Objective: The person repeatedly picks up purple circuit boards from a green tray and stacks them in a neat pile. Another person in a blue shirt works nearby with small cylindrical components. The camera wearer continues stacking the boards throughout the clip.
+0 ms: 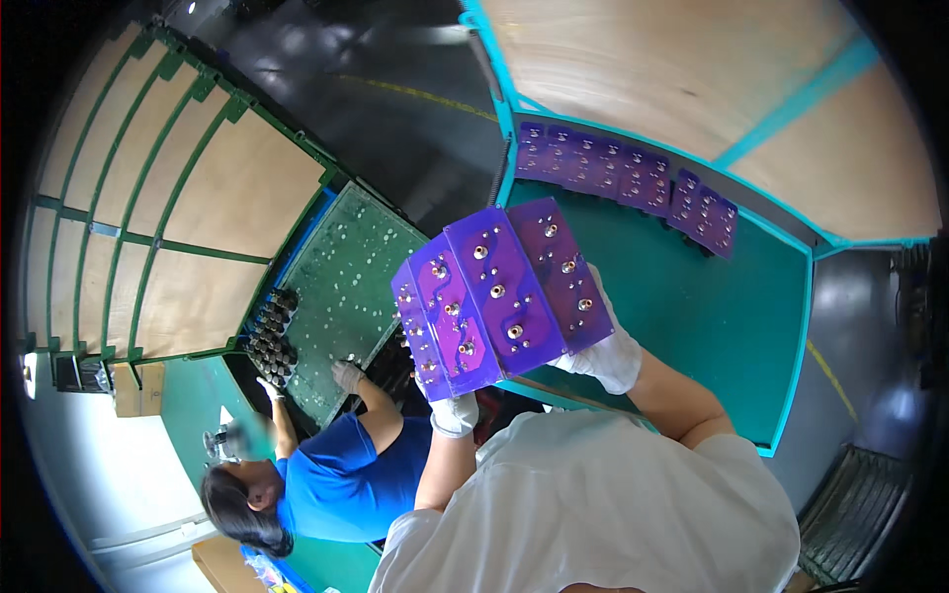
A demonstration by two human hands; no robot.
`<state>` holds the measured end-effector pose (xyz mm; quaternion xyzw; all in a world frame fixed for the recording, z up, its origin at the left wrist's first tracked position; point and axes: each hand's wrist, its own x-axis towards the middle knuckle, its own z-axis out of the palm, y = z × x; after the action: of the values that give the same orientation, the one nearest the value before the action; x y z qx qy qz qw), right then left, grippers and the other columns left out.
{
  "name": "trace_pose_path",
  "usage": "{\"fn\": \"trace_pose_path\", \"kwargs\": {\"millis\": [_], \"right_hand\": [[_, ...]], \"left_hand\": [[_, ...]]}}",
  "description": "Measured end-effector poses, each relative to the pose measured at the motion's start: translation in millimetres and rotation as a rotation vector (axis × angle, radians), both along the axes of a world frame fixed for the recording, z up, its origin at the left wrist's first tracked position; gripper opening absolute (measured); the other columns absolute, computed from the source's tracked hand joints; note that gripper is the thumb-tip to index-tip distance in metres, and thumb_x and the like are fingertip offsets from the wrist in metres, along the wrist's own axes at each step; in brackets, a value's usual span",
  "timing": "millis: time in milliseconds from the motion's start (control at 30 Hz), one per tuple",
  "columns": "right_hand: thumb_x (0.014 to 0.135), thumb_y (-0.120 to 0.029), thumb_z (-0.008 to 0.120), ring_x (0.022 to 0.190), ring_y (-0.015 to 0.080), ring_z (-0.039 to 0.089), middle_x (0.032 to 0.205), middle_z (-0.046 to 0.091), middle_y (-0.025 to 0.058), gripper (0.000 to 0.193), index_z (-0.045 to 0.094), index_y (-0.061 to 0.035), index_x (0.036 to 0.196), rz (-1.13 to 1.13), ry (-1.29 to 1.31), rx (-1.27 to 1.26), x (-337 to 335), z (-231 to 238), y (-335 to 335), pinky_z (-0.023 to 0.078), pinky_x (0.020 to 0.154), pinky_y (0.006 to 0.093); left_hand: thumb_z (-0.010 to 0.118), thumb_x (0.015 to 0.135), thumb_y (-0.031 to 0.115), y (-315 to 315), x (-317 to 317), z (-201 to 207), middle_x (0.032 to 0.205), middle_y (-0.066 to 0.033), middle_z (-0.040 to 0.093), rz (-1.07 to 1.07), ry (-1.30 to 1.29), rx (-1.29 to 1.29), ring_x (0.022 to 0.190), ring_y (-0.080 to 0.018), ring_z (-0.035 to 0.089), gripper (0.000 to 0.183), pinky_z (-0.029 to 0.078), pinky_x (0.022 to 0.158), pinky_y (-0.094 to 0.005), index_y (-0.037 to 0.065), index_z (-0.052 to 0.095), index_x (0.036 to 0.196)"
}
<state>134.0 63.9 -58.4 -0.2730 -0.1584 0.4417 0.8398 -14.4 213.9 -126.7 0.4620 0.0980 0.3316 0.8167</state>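
Carry step, judged: purple panels (499,296) held as a fanned stack above green table (732,326); left hand (453,413) and right hand (608,358) clamped on lower edges; next: level lowering beside purple row (623,173).

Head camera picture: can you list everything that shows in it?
Purple boards with metal studs in hands: three side by side, purple, lifted over the cart.
Purple boards at back: a row, exact count unclear, purple, leaning on the cart's far wall.
Cart tray: one, green floor with teal rim, right of centre.
Green work surface: one, dotted with small parts, left of centre.
Dark cylinders: a cluster, black, at that surface's left edge.
Co-worker: one, blue shirt, gloved hands on the green surface.
Left hand: white glove, under the boards.
Right hand: white glove, holding the boards' right edge.
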Motion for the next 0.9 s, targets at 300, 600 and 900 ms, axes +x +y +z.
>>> {"fn": "trace_pose_path", "kwargs": {"millis": [300,600,900], "right_hand": [[0.091,-0.045,0.038,0.099,0.0199,0.059,0.114,0.056,0.0068,0.047,0.046,-0.0105,0.121,0.339,0.666,0.176,24,-9,181,0.052,0.082,0.0378],[0.091,-0.046,0.033,0.112,0.0199,0.051,0.129,0.047,0.0069,0.053,0.039,-0.0121,0.131,0.646,0.547,-0.016,26,-43,276,0.043,0.094,0.0398],[0.091,-0.046,0.034,0.111,0.0231,0.051,0.129,0.047,0.0097,0.054,0.038,-0.0101,0.131,0.898,0.756,0.045,20,-62,351,0.045,0.092,0.0404]], "left_hand": [[0.049,0.089,0.020,138,4,-29,0.126,-0.0091,0.047,0.317,0.096,-0.228,0.110,-0.0206,0.051,0.042,0.045,0.091,-0.0364,0.004,0.040,0.128],[0.030,0.096,0.032,223,-59,-65,0.133,-0.0084,0.041,-0.062,-0.418,-0.522,0.119,-0.0229,0.041,0.044,0.036,0.099,-0.0398,0.008,0.033,0.133],[0.031,0.095,0.033,246,-61,-45,0.127,-0.0100,0.046,0.025,-0.554,-0.709,0.114,-0.0223,0.047,0.044,0.040,0.095,-0.0381,0.008,0.035,0.132]]}}
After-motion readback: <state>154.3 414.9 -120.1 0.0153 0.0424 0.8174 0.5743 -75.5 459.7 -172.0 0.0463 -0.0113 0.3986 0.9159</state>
